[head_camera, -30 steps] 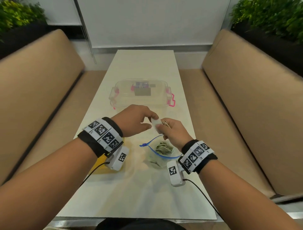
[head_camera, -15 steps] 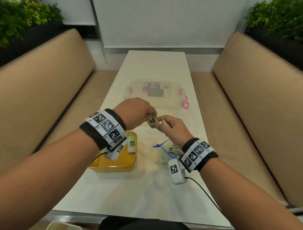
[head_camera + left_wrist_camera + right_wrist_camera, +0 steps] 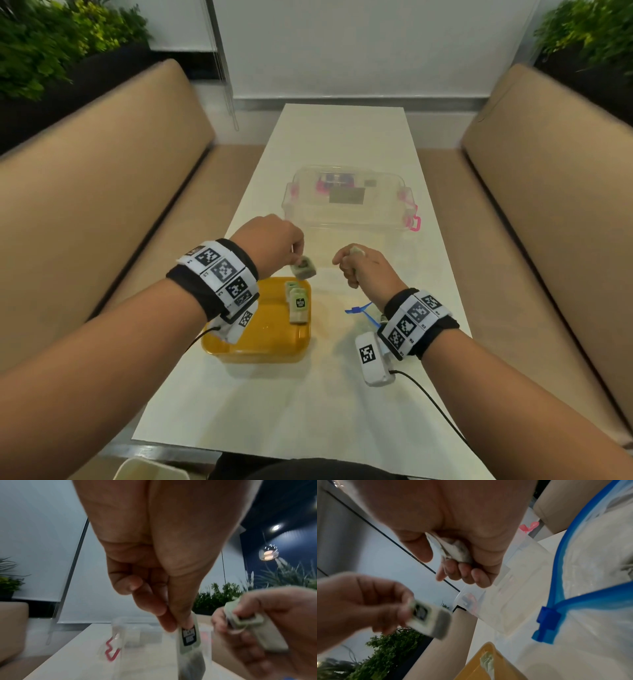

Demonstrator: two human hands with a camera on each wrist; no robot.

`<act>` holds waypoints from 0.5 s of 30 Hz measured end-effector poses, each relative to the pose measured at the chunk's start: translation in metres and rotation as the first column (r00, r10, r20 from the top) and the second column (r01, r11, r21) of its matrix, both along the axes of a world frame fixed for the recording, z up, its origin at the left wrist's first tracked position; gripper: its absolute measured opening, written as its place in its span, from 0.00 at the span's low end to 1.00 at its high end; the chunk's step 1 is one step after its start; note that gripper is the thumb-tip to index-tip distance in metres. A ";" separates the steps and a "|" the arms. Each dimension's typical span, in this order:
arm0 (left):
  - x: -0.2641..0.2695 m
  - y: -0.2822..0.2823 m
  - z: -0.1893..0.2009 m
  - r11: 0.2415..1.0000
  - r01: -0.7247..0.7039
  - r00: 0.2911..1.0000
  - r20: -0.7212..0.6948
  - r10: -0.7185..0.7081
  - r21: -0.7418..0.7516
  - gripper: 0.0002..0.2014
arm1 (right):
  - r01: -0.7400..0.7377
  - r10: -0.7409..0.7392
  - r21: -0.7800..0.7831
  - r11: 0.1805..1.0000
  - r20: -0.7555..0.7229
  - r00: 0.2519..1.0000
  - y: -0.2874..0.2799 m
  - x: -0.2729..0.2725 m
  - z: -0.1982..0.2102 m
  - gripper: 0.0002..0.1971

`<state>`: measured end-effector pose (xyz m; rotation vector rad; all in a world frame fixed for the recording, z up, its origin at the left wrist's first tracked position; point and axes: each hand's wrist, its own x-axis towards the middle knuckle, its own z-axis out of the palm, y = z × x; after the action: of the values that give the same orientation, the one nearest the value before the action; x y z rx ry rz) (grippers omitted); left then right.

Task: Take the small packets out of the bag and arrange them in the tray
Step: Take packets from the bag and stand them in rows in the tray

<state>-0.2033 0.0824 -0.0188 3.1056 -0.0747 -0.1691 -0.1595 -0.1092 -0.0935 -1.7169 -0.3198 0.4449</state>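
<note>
My left hand [image 3: 294, 250] pinches one small pale-green packet [image 3: 303, 268] by its top, just above the far right corner of the yellow tray [image 3: 260, 342]; the same packet [image 3: 189, 641] hangs from finger and thumb in the left wrist view. Two packets [image 3: 297, 303] stand in the tray along its right side. My right hand [image 3: 352, 265] is curled around more packets [image 3: 452, 549], to the right of the tray. The clear zip bag with the blue slider [image 3: 547, 619] lies on the table under my right wrist, mostly hidden in the head view.
A clear plastic box with pink latches [image 3: 349, 202] stands on the white table [image 3: 342, 137] beyond both hands. Tan benches [image 3: 85, 192] run along both sides. A cable trails from my right wrist camera [image 3: 371, 359].
My hands were together over the bag, passing a packet. They have drawn apart: the left carries one packet left toward the tray, the right stays closed on the others.
</note>
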 end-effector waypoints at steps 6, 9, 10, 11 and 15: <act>0.001 -0.005 -0.057 0.984 0.111 0.903 -0.427 -0.041 0.140 0.04 | 0.021 0.011 0.145 0.989 -0.216 0.976 0.005 0.001 0.006 0.06; 0.008 -0.013 -0.080 0.975 0.141 0.863 -0.503 -0.037 0.170 0.06 | 0.021 0.029 0.187 0.982 -0.257 0.966 0.003 -0.003 0.004 0.10; 0.012 -0.014 -0.086 0.976 0.120 0.863 -0.505 -0.013 0.180 0.06 | 0.009 0.041 0.193 0.981 -0.255 0.966 0.000 -0.004 0.002 0.12; 0.014 -0.015 -0.090 0.977 0.095 0.871 -0.491 0.010 0.189 0.06 | 0.007 0.044 0.190 0.982 -0.263 0.964 -0.002 -0.005 -0.001 0.12; 0.021 -0.016 -0.098 0.974 0.037 0.915 -0.400 0.058 0.225 0.07 | 0.043 0.008 0.149 0.988 -0.326 0.945 -0.004 -0.007 0.003 0.06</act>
<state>-0.1825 0.0662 -0.1171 3.2133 -0.0286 -0.8742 -0.1662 -0.1129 -0.0906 -1.4648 -0.0945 0.6643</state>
